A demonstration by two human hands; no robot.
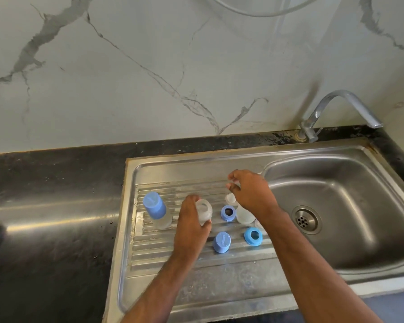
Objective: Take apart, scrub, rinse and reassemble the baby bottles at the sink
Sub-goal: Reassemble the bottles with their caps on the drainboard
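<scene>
Several bottle parts stand on the ribbed draining board (196,271) in the middle of the frame, left of the sink bowl (350,206). At the left of the board one bottle (158,212) is not yet taken apart; its blue cap is on. The left hand (191,226) has its fingers curled round a clear open bottle (203,209), tilted with the mouth toward the camera. The right hand (250,193), higher in the frame, pinches something small and clear between thumb and fingers, perhaps a teat; I cannot tell for sure. Under this hand stands another clear bottle (245,215), with a small clear part (231,198) just behind it. Near them lie two blue rings (228,213) (252,236) and a loose blue cap (221,242).

I judge all these parts light and of stiff plastic, and they look wet, so slippery. The bottle is best held round its body with the whole hand, the rings by the outer edge. The teat, if it is one, should be soft; take it at the thick base, not the tip.
</scene>
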